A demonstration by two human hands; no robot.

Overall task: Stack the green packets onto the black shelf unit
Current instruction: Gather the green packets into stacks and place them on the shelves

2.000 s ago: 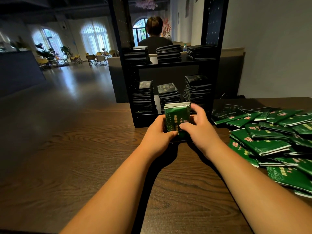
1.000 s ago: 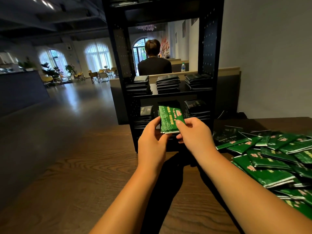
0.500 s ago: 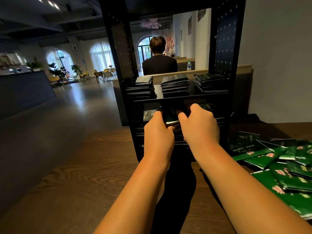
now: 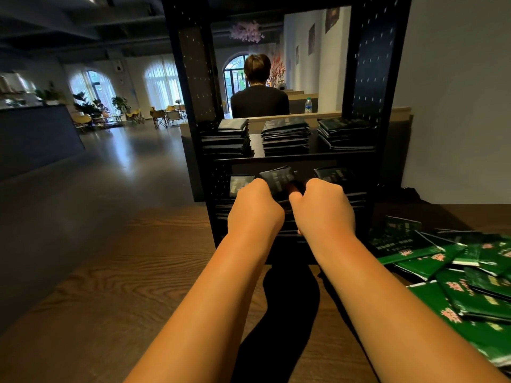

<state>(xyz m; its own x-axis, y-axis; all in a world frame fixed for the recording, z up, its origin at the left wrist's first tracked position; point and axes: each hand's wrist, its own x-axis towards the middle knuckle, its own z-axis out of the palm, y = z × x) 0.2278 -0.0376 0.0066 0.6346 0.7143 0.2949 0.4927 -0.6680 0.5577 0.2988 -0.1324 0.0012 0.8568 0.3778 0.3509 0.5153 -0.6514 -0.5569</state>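
The black shelf unit (image 4: 367,78) stands on the wooden table straight ahead. Its upper shelf carries three stacks of packets (image 4: 286,135), dark in the shade. Both my hands reach into the lower shelf. My left hand (image 4: 255,207) and my right hand (image 4: 325,208) together hold a small bundle of green packets (image 4: 279,179) over the middle stack there; my fingers are hidden inside the shelf. Further stacks sit to the left (image 4: 240,183) and right (image 4: 331,174) of the bundle. A loose heap of green packets (image 4: 456,272) lies on the table at my right.
The wooden table (image 4: 124,286) stretches to the left of the shelf. Behind the shelf a person (image 4: 260,98) sits with their back to me, a water bottle (image 4: 307,105) beside them. A grey wall is at the right, an open hall at the left.
Both hands carried the bundle of packets up from the table in front of the shelf and into the lower shelf. My view has moved closer to the shelf.
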